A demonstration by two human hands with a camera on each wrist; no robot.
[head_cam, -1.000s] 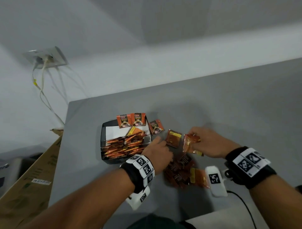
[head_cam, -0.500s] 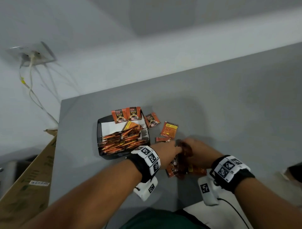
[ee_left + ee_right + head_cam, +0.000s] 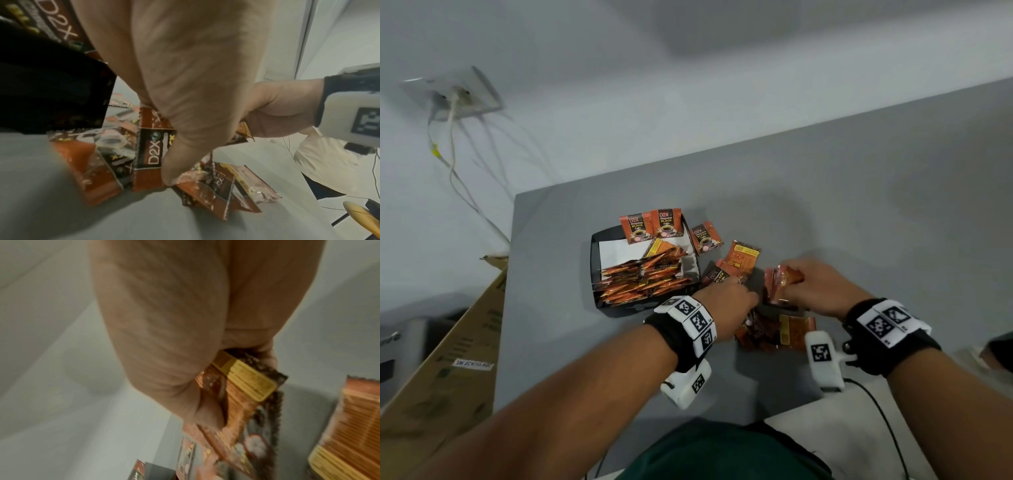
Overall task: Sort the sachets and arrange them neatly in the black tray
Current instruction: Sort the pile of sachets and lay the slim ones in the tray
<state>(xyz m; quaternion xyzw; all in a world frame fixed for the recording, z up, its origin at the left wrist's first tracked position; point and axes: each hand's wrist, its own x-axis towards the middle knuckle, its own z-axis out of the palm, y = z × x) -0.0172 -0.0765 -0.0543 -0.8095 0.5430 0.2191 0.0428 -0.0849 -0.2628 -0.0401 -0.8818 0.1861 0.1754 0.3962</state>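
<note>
My right hand [image 3: 822, 289] grips a small stack of sachets [image 3: 779, 281] right of centre; my left hand [image 3: 726, 301] presses fingertips on a loose sachet [image 3: 148, 149] in the pile below. I judge the stack could fan out and slip if the grip loosens (foil is slick). The black tray [image 3: 595, 270], centre-left, looks nearly full, and a sachet [image 3: 707, 236] leaning at its right rim may block insertion

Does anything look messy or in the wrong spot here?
Yes. Several sachets lie jumbled on the table beside the black tray, not in it. Two sachets stand propped at the tray's far edge, unlike the packed row inside.
</note>
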